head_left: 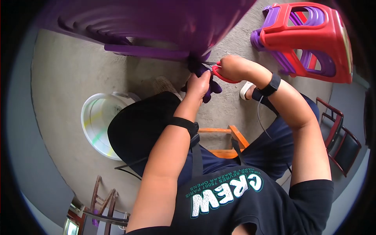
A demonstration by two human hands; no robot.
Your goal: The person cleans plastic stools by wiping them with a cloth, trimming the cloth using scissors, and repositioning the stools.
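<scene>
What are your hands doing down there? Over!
Left hand gripping dark purple bundle. Right hand holding red-handled scissors, blades near the bundle. Large purple plastic object close beyond both hands.

We log red scissor handles [225, 80] against a dark purple piece [215, 87]. Toward the right edge of the grey floor [58, 70]: stacked stools [309, 38], red and purple. Toward its left: white bucket [98, 127], yellow and green streaks. Shirt [274, 205] black, white-and-green lettering.
</scene>
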